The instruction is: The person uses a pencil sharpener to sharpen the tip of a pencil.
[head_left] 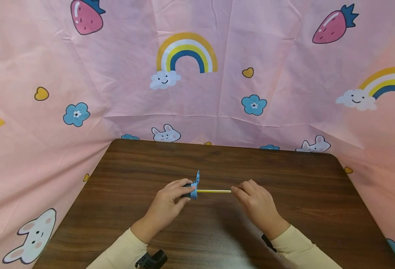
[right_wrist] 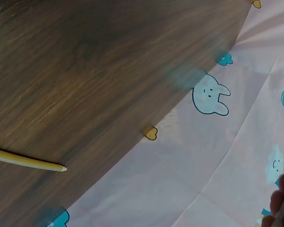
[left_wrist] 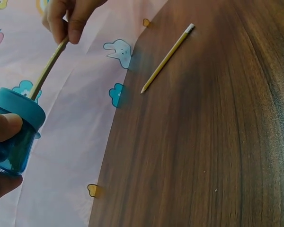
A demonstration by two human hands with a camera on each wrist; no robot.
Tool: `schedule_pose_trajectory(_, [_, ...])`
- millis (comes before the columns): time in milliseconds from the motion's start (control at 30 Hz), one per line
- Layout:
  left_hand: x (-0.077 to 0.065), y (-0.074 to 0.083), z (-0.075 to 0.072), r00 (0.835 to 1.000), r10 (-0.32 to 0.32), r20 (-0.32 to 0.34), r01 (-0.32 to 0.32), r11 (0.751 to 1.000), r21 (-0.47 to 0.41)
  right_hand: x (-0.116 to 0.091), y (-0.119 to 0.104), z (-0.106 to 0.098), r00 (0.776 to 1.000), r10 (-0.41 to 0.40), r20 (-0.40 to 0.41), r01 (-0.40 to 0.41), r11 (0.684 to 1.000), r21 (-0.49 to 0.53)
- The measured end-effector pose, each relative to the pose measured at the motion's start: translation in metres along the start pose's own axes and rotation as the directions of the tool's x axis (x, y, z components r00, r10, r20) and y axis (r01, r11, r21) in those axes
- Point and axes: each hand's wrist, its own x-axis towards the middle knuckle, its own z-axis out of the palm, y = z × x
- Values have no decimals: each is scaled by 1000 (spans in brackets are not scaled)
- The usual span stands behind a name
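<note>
In the head view my left hand [head_left: 168,200] grips a blue pencil sharpener [head_left: 194,191], its lid [head_left: 198,176] flipped up. The left wrist view shows the sharpener's see-through blue body [left_wrist: 20,142] between thumb and finger. A yellow pencil [head_left: 214,191] reaches from the sharpener's opening to my right hand [head_left: 259,203], which pinches its far end; the inserted tip is hidden. Another yellow pencil [left_wrist: 168,59] with a pale end lies on the table in the left wrist view. A pointed pencil [right_wrist: 28,161] also lies at the left of the right wrist view.
The dark wooden table [head_left: 143,160] has rounded back corners. A pink printed cloth [head_left: 126,67] hangs behind it and along both sides. Black devices sit at the left wrist [head_left: 153,259] and right wrist [head_left: 269,243].
</note>
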Motion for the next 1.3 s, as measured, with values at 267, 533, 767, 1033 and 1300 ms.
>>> schedule_pose_trajectory(267, [0,-2,2,999,51,-8,-51,999,1,1,-2,-3,997,61,41,-63,997,40])
schedule_pose_trajectory(533, [-1,-10,5,958,285,-24,-282,955,96,22,13,-24,744,184,642,-526,754,393])
schedule_pose_trajectory(767, [-4,-12,8,920,389,-47,-383,918,101,31,35,-24,420,16,907,-841,382,383])
schedule_pose_trajectory(1033, [-2,-12,9,962,270,-38,-266,959,99,31,21,-20,526,206,825,-706,647,288])
schedule_pose_trajectory(1300, [-1,-9,3,991,131,-32,-130,991,36,16,0,-11,904,286,318,-340,932,126])
